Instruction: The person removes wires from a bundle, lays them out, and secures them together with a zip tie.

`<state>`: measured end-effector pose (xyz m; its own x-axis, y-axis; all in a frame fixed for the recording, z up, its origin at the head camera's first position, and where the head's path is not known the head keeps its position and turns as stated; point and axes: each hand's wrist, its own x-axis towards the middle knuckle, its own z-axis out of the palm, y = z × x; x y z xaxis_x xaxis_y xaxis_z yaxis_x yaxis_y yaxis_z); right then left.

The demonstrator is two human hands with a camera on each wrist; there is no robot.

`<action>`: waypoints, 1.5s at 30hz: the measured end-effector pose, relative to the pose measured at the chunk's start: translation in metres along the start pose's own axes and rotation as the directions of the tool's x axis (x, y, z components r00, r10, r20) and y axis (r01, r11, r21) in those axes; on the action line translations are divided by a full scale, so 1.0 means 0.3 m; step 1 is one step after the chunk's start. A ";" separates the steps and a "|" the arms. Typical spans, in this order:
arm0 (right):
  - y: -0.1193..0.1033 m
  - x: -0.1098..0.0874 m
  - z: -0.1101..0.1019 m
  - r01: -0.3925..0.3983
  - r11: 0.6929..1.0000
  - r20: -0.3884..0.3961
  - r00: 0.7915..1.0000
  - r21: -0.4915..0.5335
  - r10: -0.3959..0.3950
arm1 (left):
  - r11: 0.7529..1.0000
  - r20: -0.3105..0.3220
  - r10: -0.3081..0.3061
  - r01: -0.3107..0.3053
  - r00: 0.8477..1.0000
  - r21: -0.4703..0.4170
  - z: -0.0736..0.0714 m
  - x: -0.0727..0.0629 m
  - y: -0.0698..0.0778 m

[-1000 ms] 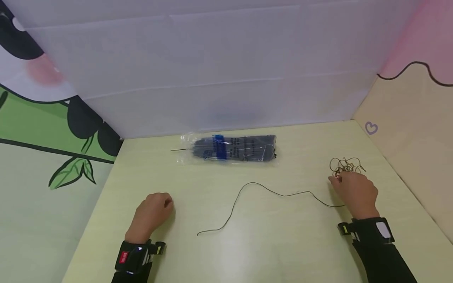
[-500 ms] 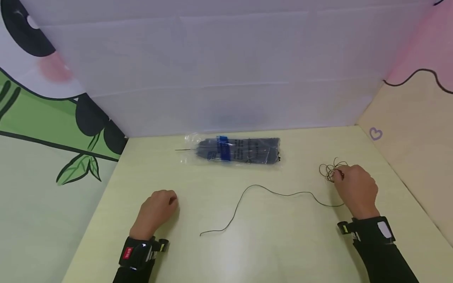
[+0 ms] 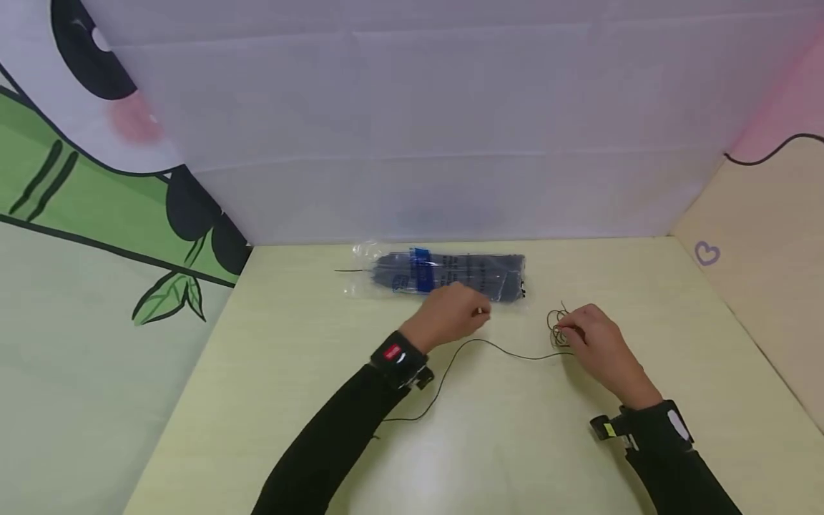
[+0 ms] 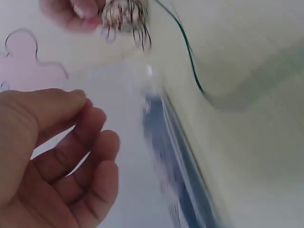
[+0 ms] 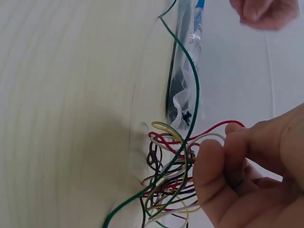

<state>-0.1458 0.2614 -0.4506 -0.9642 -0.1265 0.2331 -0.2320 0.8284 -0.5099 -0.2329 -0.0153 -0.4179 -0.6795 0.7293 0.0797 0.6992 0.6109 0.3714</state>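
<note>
My right hand (image 3: 599,350) pinches a tangled bundle of thin wires (image 5: 166,180) between thumb and fingertips. Red, white, yellow, green and dark strands show in the right wrist view. A long green wire (image 5: 195,80) trails from the bundle across the table to the left. My left hand (image 3: 447,315) hovers over the middle of the table, just in front of the plastic bag of dark cable ties (image 3: 476,277). Its fingers (image 4: 111,142) are loosely curled with nothing between them. The left forearm hides part of the wire's far end in the head view.
The bag lies near the back edge of the pale table (image 3: 502,443), with one thin dark strip sticking out at its left end. A white back wall (image 3: 438,129) and printed side walls enclose the table.
My left hand has moved right and away from me, from the table's left side to the middle. My right hand has shifted left with the wire bundle. The head view has turned slightly.
</note>
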 end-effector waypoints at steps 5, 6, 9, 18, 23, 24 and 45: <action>-0.011 -0.005 0.026 0.051 0.999 -0.034 0.998 0.006 -0.051 | 0.992 0.073 0.077 -0.069 0.994 -0.108 0.098 0.169 0.102; -0.010 -0.006 0.029 0.060 0.998 -0.044 0.997 0.008 -0.060 | 0.990 0.079 0.080 -0.070 0.994 -0.123 0.116 0.187 0.115; -0.009 -0.011 0.033 0.086 0.996 -0.067 0.994 0.010 -0.085 | 0.984 0.078 0.088 -0.075 0.993 -0.160 0.156 0.220 0.141; 0.003 -0.016 0.018 0.102 0.995 -0.061 0.993 -0.014 -0.103 | 0.980 0.025 0.138 -0.133 0.990 -0.149 0.189 0.244 0.165; 0.015 -0.017 0.012 0.108 0.979 0.019 0.994 -0.171 -0.106 | 0.987 -0.027 0.153 -0.154 0.988 -0.046 0.199 0.245 0.149; 0.018 -0.018 0.010 0.111 0.971 0.024 0.994 -0.212 -0.108 | 0.987 -0.047 0.157 -0.159 0.986 -0.037 0.201 0.246 0.143; 0.132 -0.039 -0.094 0.101 0.962 -0.108 0.985 -0.255 -0.132 | 0.993 -0.018 0.097 -0.098 0.995 -0.062 0.131 0.202 0.021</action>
<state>-0.1399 0.3110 -0.4502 -0.9055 -0.1748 0.3867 -0.2873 0.9232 -0.2554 -0.2609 0.0448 -0.4470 -0.6125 0.7794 0.1320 0.7471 0.5163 0.4186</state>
